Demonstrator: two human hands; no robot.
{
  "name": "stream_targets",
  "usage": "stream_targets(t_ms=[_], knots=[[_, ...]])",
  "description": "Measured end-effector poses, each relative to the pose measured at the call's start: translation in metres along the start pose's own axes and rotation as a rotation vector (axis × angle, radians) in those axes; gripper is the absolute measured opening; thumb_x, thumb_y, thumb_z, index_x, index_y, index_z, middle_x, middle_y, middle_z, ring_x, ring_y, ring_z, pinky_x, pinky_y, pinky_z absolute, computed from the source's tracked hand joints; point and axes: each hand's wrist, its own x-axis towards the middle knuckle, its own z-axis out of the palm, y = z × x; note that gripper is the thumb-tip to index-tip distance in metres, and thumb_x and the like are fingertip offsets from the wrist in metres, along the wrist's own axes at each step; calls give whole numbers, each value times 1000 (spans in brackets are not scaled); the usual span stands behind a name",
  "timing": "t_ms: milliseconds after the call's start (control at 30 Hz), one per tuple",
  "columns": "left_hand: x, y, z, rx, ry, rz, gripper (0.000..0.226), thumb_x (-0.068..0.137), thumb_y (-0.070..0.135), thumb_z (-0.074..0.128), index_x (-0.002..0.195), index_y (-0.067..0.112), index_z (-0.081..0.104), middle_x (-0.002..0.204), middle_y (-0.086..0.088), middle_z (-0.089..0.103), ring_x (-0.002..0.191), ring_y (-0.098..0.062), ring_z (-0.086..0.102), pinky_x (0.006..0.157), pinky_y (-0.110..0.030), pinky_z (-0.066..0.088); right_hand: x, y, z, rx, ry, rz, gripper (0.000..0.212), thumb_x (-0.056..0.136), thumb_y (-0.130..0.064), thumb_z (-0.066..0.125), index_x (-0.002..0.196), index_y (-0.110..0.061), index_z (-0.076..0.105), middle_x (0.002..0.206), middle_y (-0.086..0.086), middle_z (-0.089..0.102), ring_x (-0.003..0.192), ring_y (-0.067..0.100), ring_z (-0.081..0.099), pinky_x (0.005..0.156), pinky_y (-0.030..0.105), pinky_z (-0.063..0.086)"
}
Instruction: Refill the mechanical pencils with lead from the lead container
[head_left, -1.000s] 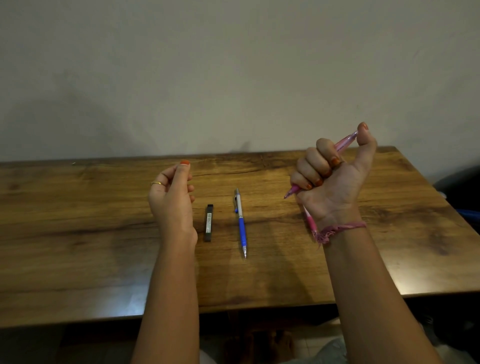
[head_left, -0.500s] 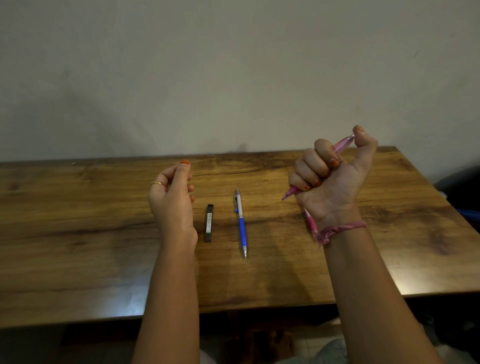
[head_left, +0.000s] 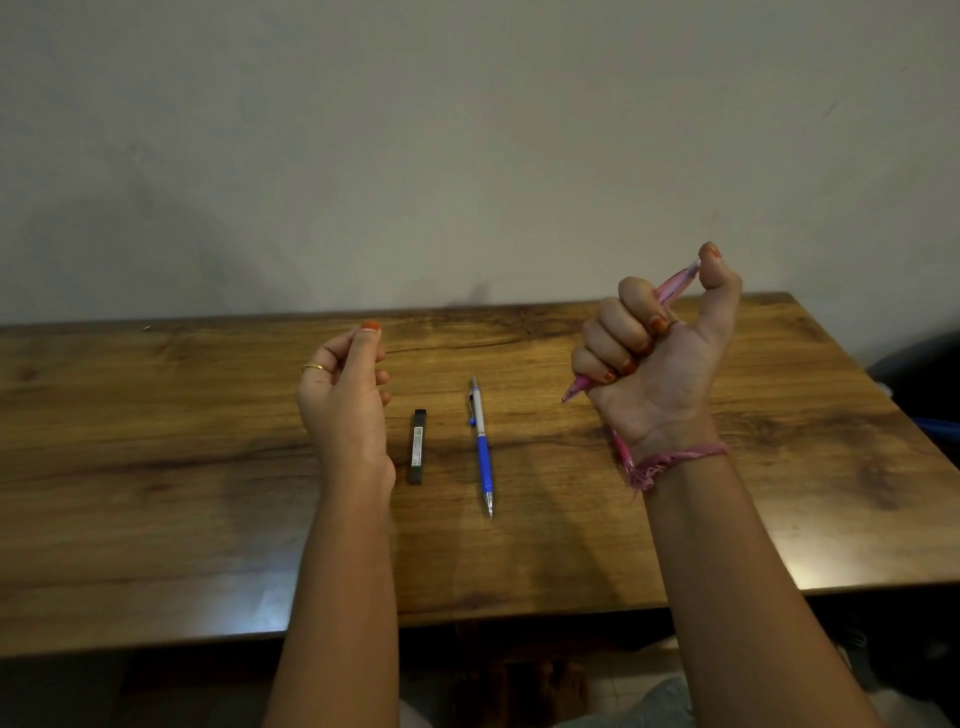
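Pink translucent mechanical pencil (head_left: 675, 283) sits in my right hand (head_left: 654, 364), fingers wrapped round it, tip slanting down-left, thumb on its cap. My left hand (head_left: 345, 400) hovers loosely curled, holding nothing. On the wooden surface (head_left: 156, 467) lie a closed slim black lead container (head_left: 417, 446), label unreadable, and a blue-and-silver mechanical pencil (head_left: 482, 447), tip toward me.

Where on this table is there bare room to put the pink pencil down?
Bare wood lies left of the left hand up to the table edge, along the near edge in front of the blue pencil, and right of the right hand. It is crowded mid-table, around the lead container and the blue pencil.
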Motion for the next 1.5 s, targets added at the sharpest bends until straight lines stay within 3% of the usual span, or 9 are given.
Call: stream_targets(t_ms=[1500], knots=[[-1, 1, 0, 0, 0, -4, 8, 84, 25, 71, 78, 26, 65, 62, 16, 62, 56, 2, 52, 47, -14, 42, 0, 0, 0, -34, -7, -20, 60, 87, -68, 30, 48, -24, 32, 42, -9, 23, 39, 8, 14, 40, 24, 10]])
